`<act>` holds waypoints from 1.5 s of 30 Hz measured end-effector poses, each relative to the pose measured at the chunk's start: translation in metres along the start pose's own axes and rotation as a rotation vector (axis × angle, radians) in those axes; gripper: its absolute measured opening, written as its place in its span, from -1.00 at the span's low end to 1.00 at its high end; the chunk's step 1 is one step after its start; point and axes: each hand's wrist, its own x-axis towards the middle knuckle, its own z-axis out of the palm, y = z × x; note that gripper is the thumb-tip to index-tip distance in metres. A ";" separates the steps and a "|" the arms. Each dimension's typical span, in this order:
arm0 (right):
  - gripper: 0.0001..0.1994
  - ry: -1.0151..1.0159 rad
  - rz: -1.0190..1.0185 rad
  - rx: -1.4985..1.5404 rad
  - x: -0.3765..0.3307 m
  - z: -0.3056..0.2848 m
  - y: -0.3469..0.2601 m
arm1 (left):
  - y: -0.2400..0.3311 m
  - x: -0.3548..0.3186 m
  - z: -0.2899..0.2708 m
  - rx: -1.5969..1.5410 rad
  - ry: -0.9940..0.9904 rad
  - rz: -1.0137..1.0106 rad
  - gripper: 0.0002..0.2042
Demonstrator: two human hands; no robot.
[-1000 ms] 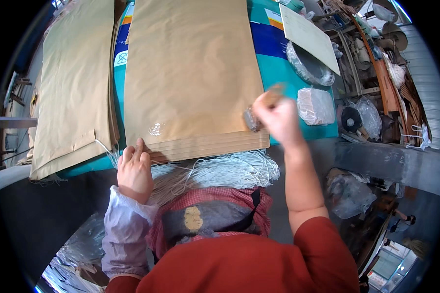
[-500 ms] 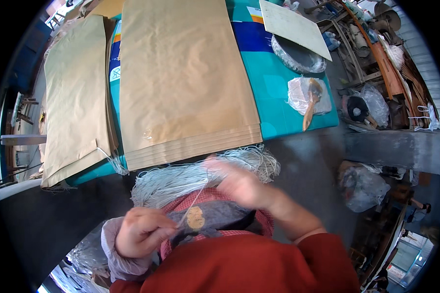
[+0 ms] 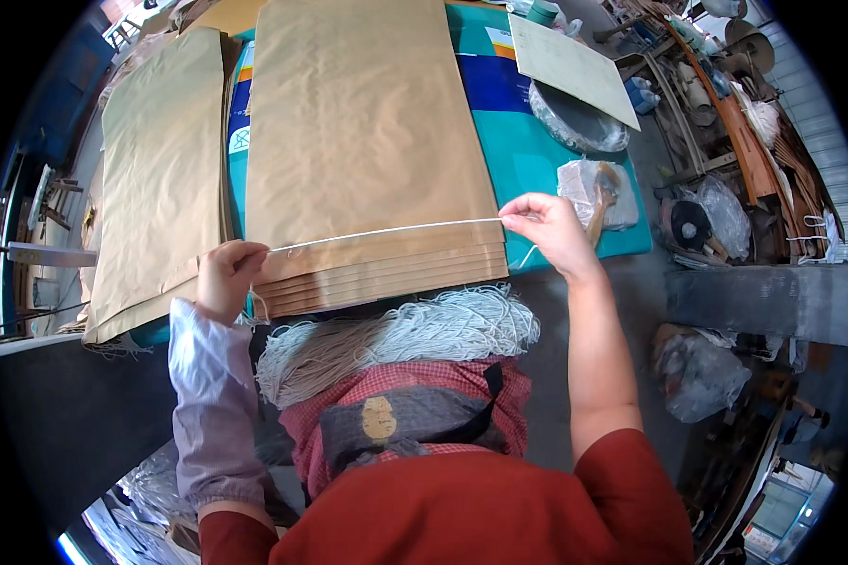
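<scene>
A white string (image 3: 386, 231) is stretched taut between my two hands, across the lower end of a stack of brown paper sacks (image 3: 367, 122) whose edges lie stepped one below another. My left hand (image 3: 228, 281) pinches one end by the stack's left edge. Beyond the right edge, my right hand (image 3: 548, 231) pinches the other end, and a short tail hangs below its fingers. On my lap, against the table edge, lies a thick bundle of white strings (image 3: 405, 330). Left of the stack is another pile of brown paper sacks (image 3: 155, 179).
Teal printed sheeting (image 3: 509, 141) covers the worktop. At its right lie a brush (image 3: 597, 209) on clear plastic, a plastic-wrapped round dish (image 3: 575, 118) and a pale board (image 3: 575, 71) partly over the dish. Plastic bags (image 3: 702, 367) and shelving stand farther right.
Both hands have risen from my lap to the stack and spread apart, drawing the string straight across the sacks. The right hand moved right and up, the left hand up.
</scene>
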 end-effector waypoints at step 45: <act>-0.57 0.367 -0.462 -1.035 0.031 0.126 0.024 | 0.013 0.004 0.075 0.571 0.170 0.207 -0.68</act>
